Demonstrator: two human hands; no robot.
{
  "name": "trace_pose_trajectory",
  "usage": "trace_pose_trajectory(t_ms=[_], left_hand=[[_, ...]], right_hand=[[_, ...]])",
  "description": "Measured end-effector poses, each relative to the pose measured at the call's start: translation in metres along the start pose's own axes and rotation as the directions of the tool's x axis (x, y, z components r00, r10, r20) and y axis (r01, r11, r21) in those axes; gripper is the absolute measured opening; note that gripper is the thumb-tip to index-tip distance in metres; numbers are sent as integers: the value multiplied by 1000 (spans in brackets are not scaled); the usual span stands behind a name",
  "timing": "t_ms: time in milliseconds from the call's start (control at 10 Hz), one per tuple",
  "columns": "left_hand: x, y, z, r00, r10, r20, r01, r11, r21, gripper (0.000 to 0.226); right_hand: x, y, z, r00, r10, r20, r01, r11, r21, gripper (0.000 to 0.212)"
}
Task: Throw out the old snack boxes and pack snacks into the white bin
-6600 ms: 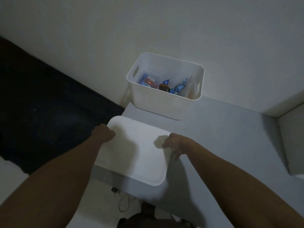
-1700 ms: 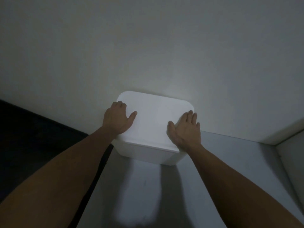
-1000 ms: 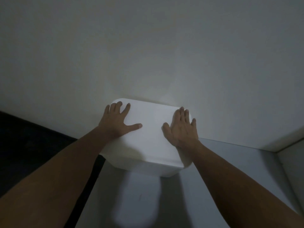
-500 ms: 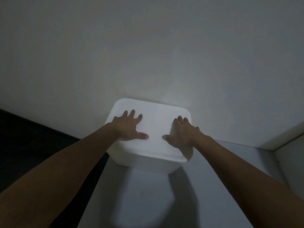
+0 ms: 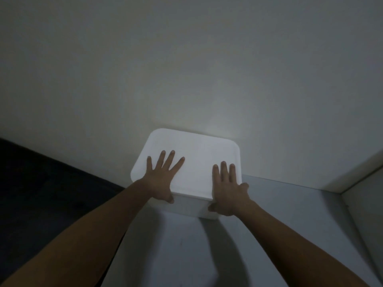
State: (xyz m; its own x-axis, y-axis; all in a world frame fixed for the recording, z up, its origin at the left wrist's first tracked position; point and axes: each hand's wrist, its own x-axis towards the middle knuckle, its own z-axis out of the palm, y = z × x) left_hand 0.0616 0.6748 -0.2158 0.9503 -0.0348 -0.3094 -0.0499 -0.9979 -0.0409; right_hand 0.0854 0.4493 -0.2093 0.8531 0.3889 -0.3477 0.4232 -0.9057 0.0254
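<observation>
The white bin (image 5: 190,209) stands on a grey surface against the wall, with its white lid (image 5: 196,152) on top. The snacks inside are hidden. My left hand (image 5: 161,179) lies flat on the lid's front left, fingers spread, thumb curled down over the front rim. My right hand (image 5: 228,189) lies flat on the front right corner, fingers together pointing away, thumb down on the bin's front wall. Neither hand holds a loose object. No snack boxes are in view.
The grey surface (image 5: 290,228) stretches toward me and to the right, ending at a white side panel (image 5: 371,214). A plain pale wall (image 5: 186,69) rises right behind the bin. Left of the surface's edge lies a dark area (image 5: 41,183).
The lid, held over the desk's front edge 6.6 s ago, now covers the bin. In the last second both hands slid back toward the lid's front edge, thumbs dropping over it.
</observation>
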Motion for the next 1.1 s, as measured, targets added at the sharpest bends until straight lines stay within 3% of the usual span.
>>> trace_pose_trajectory(t_ms=[300, 500, 700, 800, 1100], left_hand=[[-5, 10, 9, 988, -43, -149, 51, 997, 55, 130], [-8, 12, 14, 976, -80, -202, 90, 995, 42, 129], [-22, 34, 13, 949, -253, -188, 266, 963, 49, 127], [-34, 47, 10, 948, -260, -186, 279, 957, 84, 126], [-87, 127, 0, 972, -110, -209, 120, 992, 38, 115]], right_hand=[[-2, -4, 10, 985, 50, -164, -50, 999, 5, 115], [-3, -7, 8, 984, 69, -164, -68, 998, 10, 118], [-11, -8, 8, 985, 70, -155, -60, 996, 65, 121], [-28, 0, 11, 983, 25, -179, -11, 997, 77, 114], [-116, 60, 23, 983, 7, -186, 33, 976, 215, 101]])
